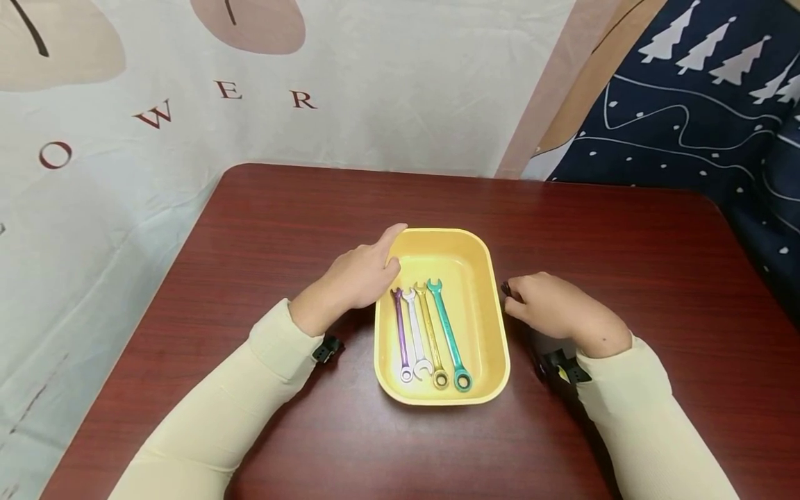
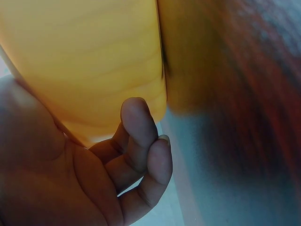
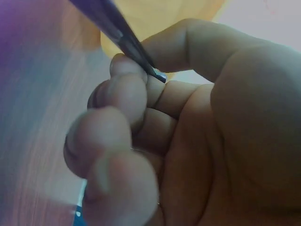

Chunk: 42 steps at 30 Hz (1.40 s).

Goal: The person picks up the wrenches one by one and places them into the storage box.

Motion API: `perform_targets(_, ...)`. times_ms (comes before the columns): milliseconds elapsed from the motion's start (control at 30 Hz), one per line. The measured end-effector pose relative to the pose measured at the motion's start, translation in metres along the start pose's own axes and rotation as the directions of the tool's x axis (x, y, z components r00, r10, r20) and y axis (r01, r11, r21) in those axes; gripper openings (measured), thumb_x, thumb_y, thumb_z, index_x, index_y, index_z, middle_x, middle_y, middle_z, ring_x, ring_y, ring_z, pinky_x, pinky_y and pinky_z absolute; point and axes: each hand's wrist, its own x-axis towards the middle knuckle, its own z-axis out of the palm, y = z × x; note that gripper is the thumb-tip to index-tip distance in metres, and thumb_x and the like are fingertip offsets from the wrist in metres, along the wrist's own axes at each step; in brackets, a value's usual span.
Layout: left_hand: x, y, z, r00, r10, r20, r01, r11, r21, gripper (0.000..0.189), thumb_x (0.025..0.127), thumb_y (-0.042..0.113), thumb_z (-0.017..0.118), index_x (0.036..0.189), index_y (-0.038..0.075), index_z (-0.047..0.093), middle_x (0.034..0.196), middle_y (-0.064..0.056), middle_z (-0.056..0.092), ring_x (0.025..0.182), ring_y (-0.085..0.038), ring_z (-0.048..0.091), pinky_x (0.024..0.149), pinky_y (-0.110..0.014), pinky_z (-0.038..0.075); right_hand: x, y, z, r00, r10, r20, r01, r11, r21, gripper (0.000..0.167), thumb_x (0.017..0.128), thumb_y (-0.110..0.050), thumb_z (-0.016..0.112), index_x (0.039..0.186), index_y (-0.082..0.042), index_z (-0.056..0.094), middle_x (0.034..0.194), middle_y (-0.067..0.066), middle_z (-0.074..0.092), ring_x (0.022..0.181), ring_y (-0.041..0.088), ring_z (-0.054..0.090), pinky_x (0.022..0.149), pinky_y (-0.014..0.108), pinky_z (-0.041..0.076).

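Observation:
A yellow tray [image 1: 494,326] lies on the table, with a purple wrench [image 1: 400,330], a silver wrench [image 1: 413,326], a gold wrench [image 1: 430,333] and a green wrench [image 1: 446,326] side by side inside it. My left hand [image 1: 359,278] holds the tray's left rim; in the left wrist view its curled fingers [image 2: 136,122] are by the outer wall. Right of the tray, my right hand [image 1: 556,305] pinches a dark wrench [image 3: 117,33] between thumb and forefinger. In the head view the hand hides most of that wrench.
The tray stands on a dark red-brown wooden table [image 1: 300,208]. Behind it hang a pale printed cloth [image 1: 400,104] with letters and a navy cloth [image 1: 675,125] with white trees. Both wrists carry dark camera straps [image 1: 328,349].

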Motion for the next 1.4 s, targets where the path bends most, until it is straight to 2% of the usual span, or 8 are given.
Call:
perform_targets(500, 0.000, -0.001, -0.001, 1.000, -0.006, 0.001, 0.006, 1.000, -0.007, 0.062, 0.104, 0.033, 0.032, 0.160, 0.034, 0.008, 0.060, -0.003, 0.050, 0.049, -0.021, 0.048, 0.049, -0.035, 0.039, -0.006, -0.008, -0.010, 0.999, 0.037, 0.011, -0.037, 0.999, 0.009, 0.024, 0.100, -0.018, 0.048, 0.076, -0.013, 0.051, 0.064, 0.001, 0.046, 0.058, 0.015, 0.044, 0.059, 0.030, 0.039)
perform_targets(800, 0.000, -0.001, 0.000, 1.000, -0.003, -0.012, 0.003, 1.000, -0.005, 0.061, 0.103, 0.033, 0.032, 0.160, 0.033, 0.010, 0.063, -0.004, 0.052, 0.052, -0.023, 0.052, 0.052, -0.036, 0.042, -0.010, -0.012, -0.015, 0.998, 0.053, 0.015, -0.054, 0.997, 0.057, 0.024, 0.102, -0.019, 0.044, 0.080, -0.012, 0.049, 0.066, 0.002, 0.044, 0.058, 0.015, 0.043, 0.057, 0.030, 0.038)
perform_targets(1100, 0.001, -0.001, 0.001, 1.000, -0.003, -0.011, 0.003, 1.000, -0.004, 0.061, 0.103, 0.033, 0.031, 0.160, 0.034, 0.009, 0.064, -0.004, 0.052, 0.054, -0.023, 0.053, 0.053, -0.036, 0.042, -0.012, -0.014, -0.019, 0.998, 0.070, 0.004, -0.070, 0.996, 0.058, 0.023, 0.103, -0.020, 0.044, 0.083, -0.011, 0.051, 0.065, 0.003, 0.044, 0.057, 0.016, 0.044, 0.055, 0.030, 0.039)
perform_targets(1167, 0.001, -0.001, 0.001, 1.000, -0.005, -0.009, 0.005, 1.000, -0.006, 0.061, 0.103, 0.033, 0.031, 0.160, 0.033, 0.009, 0.063, -0.004, 0.051, 0.053, -0.023, 0.052, 0.052, -0.036, 0.042, -0.013, -0.016, -0.020, 0.998, 0.067, 0.005, -0.067, 0.996, 0.062, 0.022, 0.102, -0.021, 0.045, 0.089, -0.008, 0.056, 0.066, 0.003, 0.046, 0.058, 0.016, 0.046, 0.057, 0.031, 0.041)
perform_targets(1300, 0.001, 0.000, 0.000, 1.000, -0.003, -0.008, 0.003, 1.000, -0.006, 0.061, 0.103, 0.033, 0.032, 0.160, 0.033, 0.009, 0.062, -0.004, 0.052, 0.051, -0.023, 0.051, 0.051, -0.036, 0.041, -0.015, -0.018, -0.022, 0.999, 0.051, -0.011, -0.051, 0.997, 0.058, 0.032, 0.102, -0.022, 0.047, 0.117, 0.002, 0.062, 0.076, 0.004, 0.058, 0.071, 0.017, 0.055, 0.068, 0.035, 0.048)
perform_targets(1400, 0.000, 0.000, 0.001, 1.000, 0.001, -0.010, -0.001, 1.000, -0.007, 0.061, 0.103, 0.032, 0.032, 0.160, 0.033, 0.009, 0.062, -0.004, 0.052, 0.051, -0.023, 0.051, 0.052, -0.036, 0.042, -0.017, -0.020, -0.022, 0.999, 0.041, -0.024, -0.040, 0.997, 0.059, 0.035, 0.102, -0.023, 0.048, 0.123, 0.003, 0.061, 0.075, 0.002, 0.059, 0.074, 0.017, 0.056, 0.071, 0.036, 0.049)
